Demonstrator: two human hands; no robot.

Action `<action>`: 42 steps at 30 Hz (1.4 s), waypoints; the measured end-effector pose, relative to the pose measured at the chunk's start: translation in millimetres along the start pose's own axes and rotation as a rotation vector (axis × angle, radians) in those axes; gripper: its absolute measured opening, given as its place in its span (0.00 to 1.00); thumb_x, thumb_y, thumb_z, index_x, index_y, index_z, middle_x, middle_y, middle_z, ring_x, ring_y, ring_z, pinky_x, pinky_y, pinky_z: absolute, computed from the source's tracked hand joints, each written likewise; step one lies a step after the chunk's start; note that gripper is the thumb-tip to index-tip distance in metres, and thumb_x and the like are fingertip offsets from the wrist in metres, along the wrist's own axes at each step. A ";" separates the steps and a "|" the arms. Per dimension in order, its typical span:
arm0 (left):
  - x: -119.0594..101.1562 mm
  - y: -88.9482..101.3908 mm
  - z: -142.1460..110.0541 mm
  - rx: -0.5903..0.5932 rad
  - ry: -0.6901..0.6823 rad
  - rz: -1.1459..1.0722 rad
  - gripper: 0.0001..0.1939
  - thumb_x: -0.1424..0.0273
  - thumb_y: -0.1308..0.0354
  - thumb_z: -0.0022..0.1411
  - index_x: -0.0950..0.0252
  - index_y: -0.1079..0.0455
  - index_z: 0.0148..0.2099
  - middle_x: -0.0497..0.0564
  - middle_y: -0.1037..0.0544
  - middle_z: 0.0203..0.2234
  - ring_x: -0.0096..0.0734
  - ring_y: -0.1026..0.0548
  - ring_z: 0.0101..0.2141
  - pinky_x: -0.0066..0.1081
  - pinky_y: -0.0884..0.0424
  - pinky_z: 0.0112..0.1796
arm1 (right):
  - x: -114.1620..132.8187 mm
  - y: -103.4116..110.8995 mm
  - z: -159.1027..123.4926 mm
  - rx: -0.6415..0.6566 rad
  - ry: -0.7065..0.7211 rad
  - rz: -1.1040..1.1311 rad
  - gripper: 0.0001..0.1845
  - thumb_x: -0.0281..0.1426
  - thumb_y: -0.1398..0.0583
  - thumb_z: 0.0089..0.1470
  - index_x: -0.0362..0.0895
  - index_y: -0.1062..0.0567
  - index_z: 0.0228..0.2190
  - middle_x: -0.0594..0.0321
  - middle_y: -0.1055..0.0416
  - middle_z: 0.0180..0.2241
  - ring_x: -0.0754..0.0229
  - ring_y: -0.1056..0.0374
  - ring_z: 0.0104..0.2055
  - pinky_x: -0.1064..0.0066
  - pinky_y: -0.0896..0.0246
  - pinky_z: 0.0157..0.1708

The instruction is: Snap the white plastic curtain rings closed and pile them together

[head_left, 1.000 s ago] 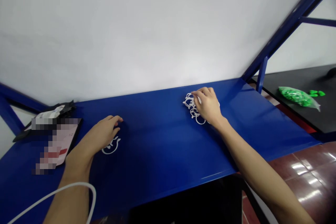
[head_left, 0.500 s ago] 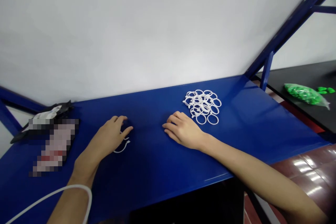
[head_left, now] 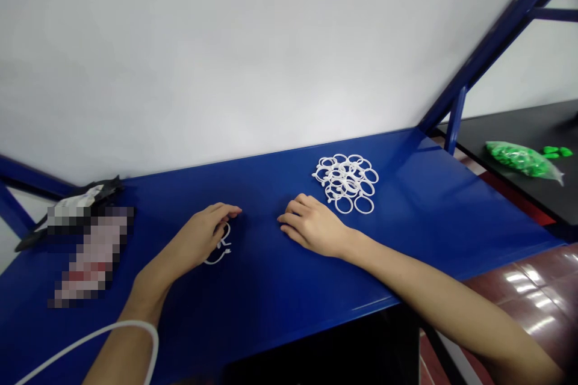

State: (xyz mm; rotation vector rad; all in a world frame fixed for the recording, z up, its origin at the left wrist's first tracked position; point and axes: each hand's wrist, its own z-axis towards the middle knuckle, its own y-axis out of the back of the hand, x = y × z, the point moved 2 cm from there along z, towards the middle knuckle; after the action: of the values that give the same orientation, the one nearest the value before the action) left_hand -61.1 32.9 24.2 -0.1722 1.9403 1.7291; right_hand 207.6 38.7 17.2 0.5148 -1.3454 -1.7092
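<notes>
My left hand (head_left: pixel 205 231) is low over the blue tabletop (head_left: pixel 280 289), index finger stretched forward and thumb bent in beneath it. At the thumb is a thin white plastic ring (head_left: pixel 227 230), which the fingers seem to pinch; they partly cover it. Just below lies another white ring (head_left: pixel 217 260), with a gap and a small knob at its end. My right hand (head_left: pixel 311 225) rests on the table, palm down, fingers loosely bent and slightly apart, holding nothing. Beyond its knuckles lies a pile of white plastic rings (head_left: pixel 347 183), not touched by either hand.
Black and pale plastic packages (head_left: pixel 97 246), partly pixelated, lie on the left. A white cable (head_left: pixel 90 337) crosses my left forearm. A pale wall (head_left: pixel 271 60) stands behind. On the right, a blue frame post (head_left: pixel 456 120) and a black table (head_left: pixel 533 120) bear a bag of green pieces (head_left: pixel 519 159).
My left hand has moved slightly right, its thumb drawing in under the index finger. The rings beneath it have shifted a little right and show more. My right hand stays put.
</notes>
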 end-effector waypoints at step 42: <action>-70.1 -37.2 -3.5 -0.417 -0.209 -0.261 0.07 0.66 0.43 0.69 0.60 0.24 0.43 0.46 0.18 0.32 0.27 0.23 0.29 0.27 0.26 0.34 | -1.4 -1.4 1.1 -0.127 -0.150 0.492 0.12 0.39 0.40 0.65 0.43 0.23 0.36 0.61 0.24 0.33 0.61 0.31 0.35 0.68 0.37 0.40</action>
State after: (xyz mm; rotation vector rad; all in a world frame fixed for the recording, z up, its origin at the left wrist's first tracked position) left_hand 13.6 5.8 23.8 -0.3613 1.3292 1.8671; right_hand 207.0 40.5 16.0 -0.0239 -1.3235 -1.4274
